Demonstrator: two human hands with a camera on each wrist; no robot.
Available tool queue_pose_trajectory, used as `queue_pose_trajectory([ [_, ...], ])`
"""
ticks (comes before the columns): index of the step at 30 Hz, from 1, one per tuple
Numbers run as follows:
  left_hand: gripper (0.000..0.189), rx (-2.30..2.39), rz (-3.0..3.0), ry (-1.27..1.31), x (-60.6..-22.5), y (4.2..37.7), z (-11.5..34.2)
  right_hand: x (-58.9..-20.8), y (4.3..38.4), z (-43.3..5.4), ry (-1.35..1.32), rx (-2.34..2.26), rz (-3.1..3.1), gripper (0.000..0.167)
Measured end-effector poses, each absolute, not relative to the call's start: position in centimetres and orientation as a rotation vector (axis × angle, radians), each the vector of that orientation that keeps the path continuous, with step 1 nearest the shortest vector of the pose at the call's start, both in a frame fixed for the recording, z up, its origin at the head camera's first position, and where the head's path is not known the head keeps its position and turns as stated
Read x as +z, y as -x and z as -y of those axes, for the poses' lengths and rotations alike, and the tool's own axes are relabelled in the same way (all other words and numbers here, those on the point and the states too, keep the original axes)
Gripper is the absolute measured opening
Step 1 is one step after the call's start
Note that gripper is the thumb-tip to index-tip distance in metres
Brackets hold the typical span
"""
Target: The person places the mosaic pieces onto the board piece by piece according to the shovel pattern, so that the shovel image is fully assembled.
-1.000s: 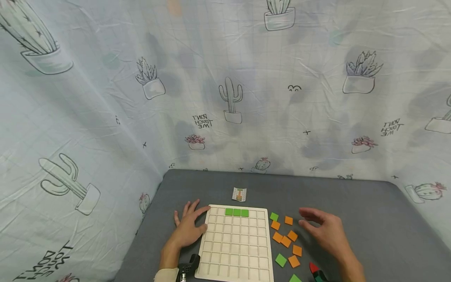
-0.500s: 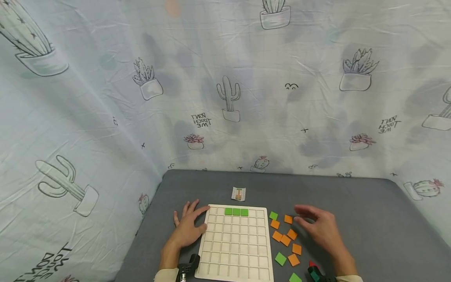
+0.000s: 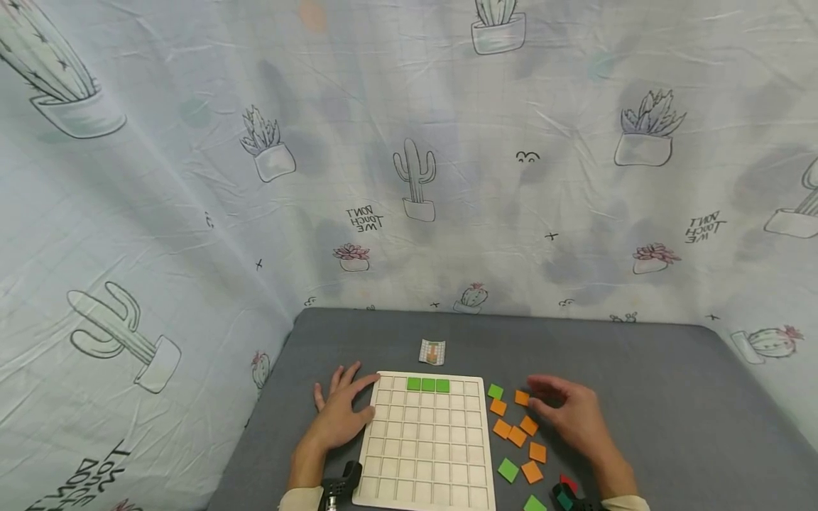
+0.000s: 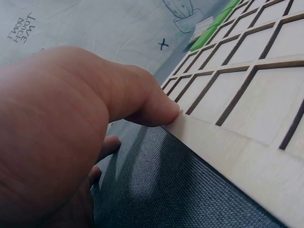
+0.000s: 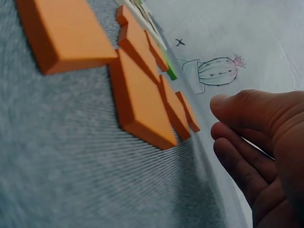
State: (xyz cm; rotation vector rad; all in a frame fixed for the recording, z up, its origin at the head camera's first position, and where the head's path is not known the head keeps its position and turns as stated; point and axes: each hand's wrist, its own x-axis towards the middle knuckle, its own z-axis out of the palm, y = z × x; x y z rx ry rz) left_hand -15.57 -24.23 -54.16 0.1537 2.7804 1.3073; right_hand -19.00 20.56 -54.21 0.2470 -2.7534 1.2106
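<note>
Orange tile (image 3: 520, 398), just beside right hand (image 3: 571, 414)

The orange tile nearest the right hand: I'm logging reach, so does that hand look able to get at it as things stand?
Probably yes: the right hand appears empty and is right beside the orange tile, with nothing visible in the way.

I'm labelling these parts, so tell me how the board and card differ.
The board is larger than the card. The board is pale and bears three green tiles; the card carries a printed green and orange pattern. The left hand touches the board; no hand touches the card. Both show a grid.
</note>
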Motion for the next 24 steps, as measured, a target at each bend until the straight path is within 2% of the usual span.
queue_pose_trajectory([
  [24, 0.061, 1.319, -2.783, -0.151, -54.34, 15.6, 24.2, -55.0, 19.25, -20.26, -0.291, 1.138, 2.793, 0.038],
])
